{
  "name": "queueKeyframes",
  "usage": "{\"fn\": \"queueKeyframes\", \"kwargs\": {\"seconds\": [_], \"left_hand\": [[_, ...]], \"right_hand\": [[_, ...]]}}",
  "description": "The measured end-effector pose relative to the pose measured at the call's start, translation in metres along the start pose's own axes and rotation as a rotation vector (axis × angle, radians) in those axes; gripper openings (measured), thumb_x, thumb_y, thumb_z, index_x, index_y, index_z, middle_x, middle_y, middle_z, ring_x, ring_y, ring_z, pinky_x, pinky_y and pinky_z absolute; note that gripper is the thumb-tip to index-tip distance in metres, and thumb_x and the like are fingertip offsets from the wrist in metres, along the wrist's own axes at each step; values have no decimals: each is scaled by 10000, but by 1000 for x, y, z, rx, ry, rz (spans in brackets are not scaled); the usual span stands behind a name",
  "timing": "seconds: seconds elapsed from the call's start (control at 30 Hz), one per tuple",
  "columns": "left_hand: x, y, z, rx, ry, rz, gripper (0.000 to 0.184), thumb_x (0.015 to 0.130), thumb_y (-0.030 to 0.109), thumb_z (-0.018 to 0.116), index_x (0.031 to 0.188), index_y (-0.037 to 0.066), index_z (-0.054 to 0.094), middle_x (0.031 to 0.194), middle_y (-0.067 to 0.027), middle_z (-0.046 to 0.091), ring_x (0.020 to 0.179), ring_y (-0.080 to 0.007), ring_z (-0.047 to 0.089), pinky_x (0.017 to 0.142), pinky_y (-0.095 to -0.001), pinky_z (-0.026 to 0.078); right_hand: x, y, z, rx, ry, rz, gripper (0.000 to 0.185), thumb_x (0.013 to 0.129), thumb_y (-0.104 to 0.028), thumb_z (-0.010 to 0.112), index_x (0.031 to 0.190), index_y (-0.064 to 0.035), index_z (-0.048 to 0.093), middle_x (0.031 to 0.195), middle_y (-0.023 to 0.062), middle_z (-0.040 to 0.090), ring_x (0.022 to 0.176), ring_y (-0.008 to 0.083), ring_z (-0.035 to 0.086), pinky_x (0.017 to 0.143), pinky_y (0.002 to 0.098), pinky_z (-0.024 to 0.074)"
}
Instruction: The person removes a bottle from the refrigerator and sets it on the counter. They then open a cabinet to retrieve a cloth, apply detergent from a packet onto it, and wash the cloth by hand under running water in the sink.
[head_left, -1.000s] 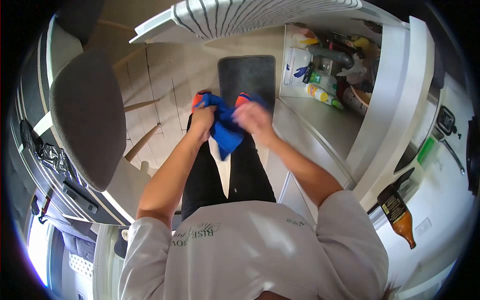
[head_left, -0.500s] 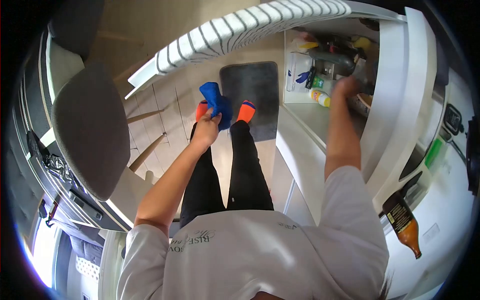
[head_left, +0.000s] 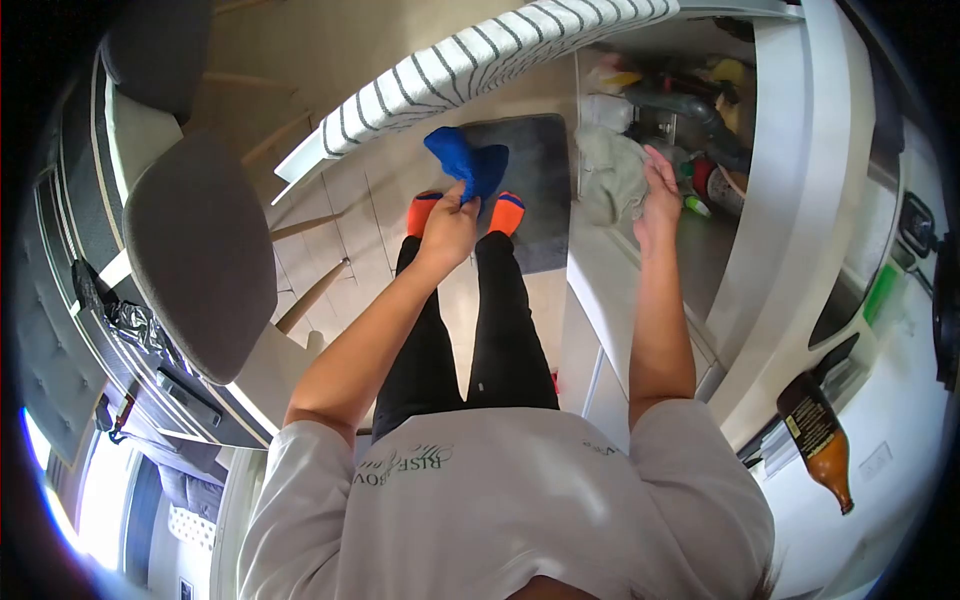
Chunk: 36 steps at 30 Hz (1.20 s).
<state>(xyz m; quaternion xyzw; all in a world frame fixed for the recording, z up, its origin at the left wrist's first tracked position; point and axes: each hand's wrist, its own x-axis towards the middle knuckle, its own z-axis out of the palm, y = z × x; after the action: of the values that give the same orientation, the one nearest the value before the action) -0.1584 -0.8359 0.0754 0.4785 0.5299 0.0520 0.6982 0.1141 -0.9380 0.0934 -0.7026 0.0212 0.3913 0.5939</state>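
Note:
A blue cloth [head_left: 468, 163] hangs bunched from my left hand [head_left: 450, 232], whose fingers are closed on its lower edge, above the floor and near my feet. My right hand [head_left: 657, 205] is at the opening of the cupboard [head_left: 730, 275] on the right. It grips a pale grey-green cloth [head_left: 608, 172], which spreads to the left of the fingers and covers part of the cupboard's contents. Just beyond that hand lie a bottle with a green-yellow cap [head_left: 697, 206] and a round red item [head_left: 702, 180].
A striped towel [head_left: 470, 65] drapes over the open door in front. Inside the cupboard runs a dark pipe [head_left: 690, 108]. A grey chair [head_left: 205, 260] stands at left, a dark mat [head_left: 545, 190] lies on the floor, and a brown bottle [head_left: 815, 440] is at right.
My right hand has drawn back toward me from deeper in the cupboard and now has the grey-green cloth. My left hand has moved slightly right and forward with the blue cloth.

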Motion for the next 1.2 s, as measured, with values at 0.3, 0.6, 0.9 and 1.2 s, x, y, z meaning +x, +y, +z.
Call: {"fn": "queueKeyframes", "kwargs": {"seconds": [0.3, 0.6, 0.9, 1.2], "left_hand": [[-17, 30, 22, 417, -8, 339, 495, 769, 13, 467, 1263, 2, 433, 1144, -248, 535, 1106, -340, 520, 890, -393, 431], [-48, 37, 32, 592, -68, 485, 399, 735, 40, 568, 1133, 33, 543, 1192, -155, 542, 1147, -315, 478, 966, -423, 377], [-93, 154, -17, 485, 557, 1202, 343, 633, -6, 602, 970, 55, 624, 1077, -137, 589, 1097, -311, 491, 958, -454, 320], [-68, 198, -54, 1022, 585, 967, 401, 758, 109, 621, 1148, 62, 540, 1106, -122, 580, 1011, -281, 547, 942, -415, 348]], "right_hand": [[-47, 14, 47, -351, -543, 364, 328, 843, -270, 598, 1095, -59, 599, 1112, 45, 579, 1041, 141, 509, 872, 270, 397], [9, 8, 56, -431, -214, 368, 542, 767, -361, 702, 1150, -9, 550, 1075, 83, 598, 946, 187, 551, 845, 325, 428], [134, -55, -36, 210, 782, -132, 688, 811, -493, 563, 1292, -28, 407, 1270, 78, 494, 1104, 244, 490, 938, 361, 391], [154, -6, -92, 530, 714, 135, 763, 801, -625, 386, 1381, -139, 287, 1384, 49, 368, 1252, 254, 320, 1028, 447, 214]]}}
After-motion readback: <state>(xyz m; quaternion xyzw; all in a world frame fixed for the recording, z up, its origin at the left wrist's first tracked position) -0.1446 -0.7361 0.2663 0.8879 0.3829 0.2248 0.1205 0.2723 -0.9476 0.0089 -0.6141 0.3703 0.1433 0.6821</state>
